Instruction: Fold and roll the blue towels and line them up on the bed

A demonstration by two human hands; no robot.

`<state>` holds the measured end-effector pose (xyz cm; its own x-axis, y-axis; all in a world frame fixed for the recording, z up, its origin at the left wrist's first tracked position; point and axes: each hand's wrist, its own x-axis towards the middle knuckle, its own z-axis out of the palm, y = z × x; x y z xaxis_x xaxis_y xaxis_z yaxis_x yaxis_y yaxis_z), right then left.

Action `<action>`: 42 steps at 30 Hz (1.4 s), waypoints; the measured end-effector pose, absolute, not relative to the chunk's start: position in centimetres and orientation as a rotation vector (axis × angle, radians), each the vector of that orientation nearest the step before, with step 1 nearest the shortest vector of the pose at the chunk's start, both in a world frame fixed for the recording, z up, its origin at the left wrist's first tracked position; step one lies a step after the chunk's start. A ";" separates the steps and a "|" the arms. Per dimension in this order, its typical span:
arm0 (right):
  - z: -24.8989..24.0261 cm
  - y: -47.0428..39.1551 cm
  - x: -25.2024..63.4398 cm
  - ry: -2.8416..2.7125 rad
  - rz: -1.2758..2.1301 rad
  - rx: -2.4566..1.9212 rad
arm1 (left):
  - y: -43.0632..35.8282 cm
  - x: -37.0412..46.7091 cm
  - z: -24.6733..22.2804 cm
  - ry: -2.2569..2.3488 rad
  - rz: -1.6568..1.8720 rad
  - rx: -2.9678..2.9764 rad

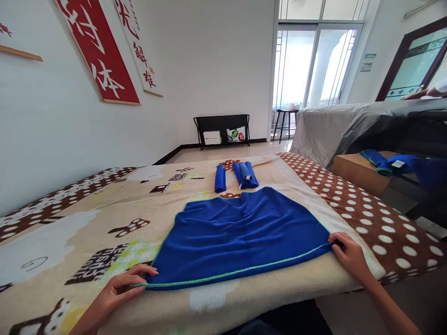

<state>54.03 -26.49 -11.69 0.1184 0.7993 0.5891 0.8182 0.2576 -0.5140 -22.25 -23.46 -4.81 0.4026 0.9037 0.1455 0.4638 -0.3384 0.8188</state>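
Note:
A blue towel [240, 232] with a green hem lies spread flat on a patterned blanket [104, 218] covering the table. My left hand [120, 291] pinches the towel's near left corner. My right hand [349, 256] pinches its near right corner. Beyond the towel's far edge lie rolled blue towels: one alone [220, 178] and a pair side by side [245, 175].
A cardboard box [359, 173] with more blue towels [387, 164] stands at the right, beside furniture under a grey cover [335, 125]. Another person's arm [424, 93] shows at the far right. A black rack [222, 130] stands by the back wall.

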 end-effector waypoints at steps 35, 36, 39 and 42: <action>-13.1 -27.7 53.7 -1.502 -0.387 -1.372 | -24.1 -21.2 -3.6 1.248 0.791 1.964; -13.2 -27.9 53.7 -1.481 -0.402 -1.348 | -24.3 -21.4 -3.6 1.256 0.770 1.968; -13.1 -29.1 54.6 -1.431 -0.346 -1.292 | -25.3 -22.6 -3.4 1.276 0.628 1.980; -11.4 -29.6 56.3 -1.517 -0.018 -1.356 | -25.9 -23.7 -2.0 1.209 0.358 2.006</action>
<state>56.25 -29.55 -11.37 0.1953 0.7115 0.6750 0.7271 0.3568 -0.5865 -23.70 -25.95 -1.97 0.5137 0.8471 -0.1363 0.6364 -0.2696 0.7227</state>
